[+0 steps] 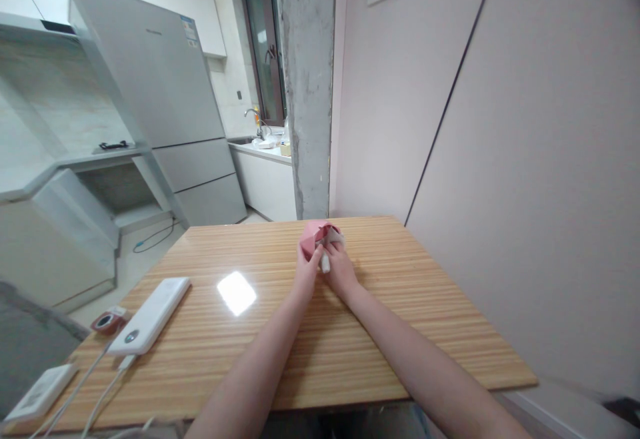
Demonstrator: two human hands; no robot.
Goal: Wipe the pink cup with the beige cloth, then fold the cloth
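Near the far edge of the wooden table, my left hand [307,264] is closed round the left side of a small pink object [313,231]. It looks hollow, with a darker pink inside, but its kind is partly hidden by my hands. A crumpled white tissue or cloth [337,237] shows at its right side. My right hand [340,267] grips this white piece, fingers bent toward the opening of the pink object. An end of the white piece hangs down between my two hands. Both hands are close together, almost touching.
On the wooden table [400,332], a white power bank [153,315] with a cable lies at the left. Beside it are a small reddish-brown round-faced device [109,321] and another white block [41,392]. A concrete pillar [313,92] and pale wall panels [525,159] stand beyond.
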